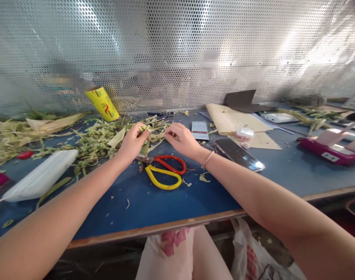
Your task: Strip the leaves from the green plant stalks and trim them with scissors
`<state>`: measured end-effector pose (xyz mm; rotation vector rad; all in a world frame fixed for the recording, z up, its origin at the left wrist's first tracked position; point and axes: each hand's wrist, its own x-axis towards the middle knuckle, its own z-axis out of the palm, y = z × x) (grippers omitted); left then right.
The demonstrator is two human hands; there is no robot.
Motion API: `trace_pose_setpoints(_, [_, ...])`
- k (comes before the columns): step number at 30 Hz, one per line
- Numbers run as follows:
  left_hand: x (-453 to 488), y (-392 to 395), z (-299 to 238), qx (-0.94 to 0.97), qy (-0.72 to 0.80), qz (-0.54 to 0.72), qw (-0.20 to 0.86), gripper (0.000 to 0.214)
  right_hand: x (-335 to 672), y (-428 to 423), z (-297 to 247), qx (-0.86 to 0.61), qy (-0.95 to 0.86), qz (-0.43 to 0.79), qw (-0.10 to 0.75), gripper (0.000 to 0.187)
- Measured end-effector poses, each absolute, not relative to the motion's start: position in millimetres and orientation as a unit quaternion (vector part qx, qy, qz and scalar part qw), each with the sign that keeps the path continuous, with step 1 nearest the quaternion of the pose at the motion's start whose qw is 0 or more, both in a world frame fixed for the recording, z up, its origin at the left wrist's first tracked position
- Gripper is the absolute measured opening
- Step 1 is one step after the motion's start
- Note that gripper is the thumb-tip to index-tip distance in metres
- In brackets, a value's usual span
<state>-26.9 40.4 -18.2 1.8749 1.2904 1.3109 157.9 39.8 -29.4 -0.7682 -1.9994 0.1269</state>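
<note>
Pale green folded leaf strip [144,127]: above the blue tabletop [116,210]
Bare left hand [133,138]: pinching that strip
Bare right hand [182,137]: fingers curled; cannot tell whether grasping
Red-and-yellow-handled scissors [156,158]: on tabletop

Open tabletop [130,214] nearside, scissors [163,170] blocking beyond

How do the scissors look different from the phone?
The scissors have bright handles, one red and one yellow; the phone is dark with a shiny front. The scissors have two open loops you can see through, while the phone is one flat slab with straight sides. The scissors lie beside the left hand; the phone lies farther right, past the right forearm. Both lie on the blue table.
</note>
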Motion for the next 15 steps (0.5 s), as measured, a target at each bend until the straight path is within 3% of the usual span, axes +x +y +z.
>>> trace_pose_setpoints(3, [-17.9,33.0,-15.0,0.668,0.437,0.526,0.292,0.015,151.9,30.4,-27.0,-0.272,-0.872,0.058,0.404,0.025])
trace_pose_setpoints(6, [-8.1,24.0,-11.3,0.629,0.389,0.563,0.368,0.017,144.7,24.8,-27.2,-0.254,-0.892,0.067,0.367,0.018])
trace_pose_setpoints(8, [-3.3,18.5,-8.9,0.605,0.364,0.577,0.411,0.019,139.8,21.6,-28.0,-0.247,-0.894,0.087,0.363,0.013])
trace_pose_setpoints(15, [1.9,6.8,-5.4,0.58,0.297,0.609,0.453,0.023,125.8,14.7,-32.9,-0.266,-0.832,0.284,0.396,0.03])
